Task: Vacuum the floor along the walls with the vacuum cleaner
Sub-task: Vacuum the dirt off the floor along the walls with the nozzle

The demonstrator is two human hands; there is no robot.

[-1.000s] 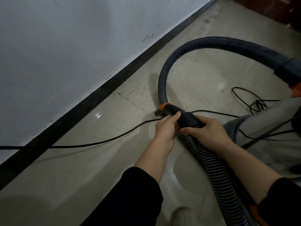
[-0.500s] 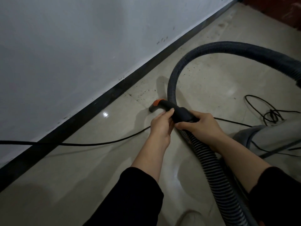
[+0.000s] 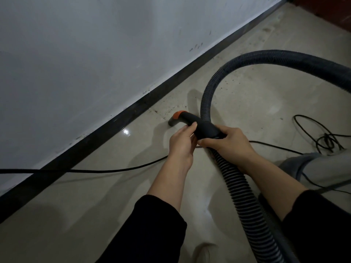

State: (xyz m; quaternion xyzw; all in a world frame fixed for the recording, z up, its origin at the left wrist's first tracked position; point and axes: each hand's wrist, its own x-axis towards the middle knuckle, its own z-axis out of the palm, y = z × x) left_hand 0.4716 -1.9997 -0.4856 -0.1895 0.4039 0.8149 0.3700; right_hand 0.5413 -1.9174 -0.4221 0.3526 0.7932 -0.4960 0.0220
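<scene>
Pale shoe [image 3: 204,252]; reddish-brown surface [image 3: 334,10] at far corner

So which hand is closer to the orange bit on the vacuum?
Left. The left hand holds the black nozzle just behind the orange bit; the right hand holds it farther back, where the ribbed hose joins.

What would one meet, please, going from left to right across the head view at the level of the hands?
In order: white wall, black skirting board, left hand, right hand, both gripping the hose handle, then coiled black cable.
</scene>
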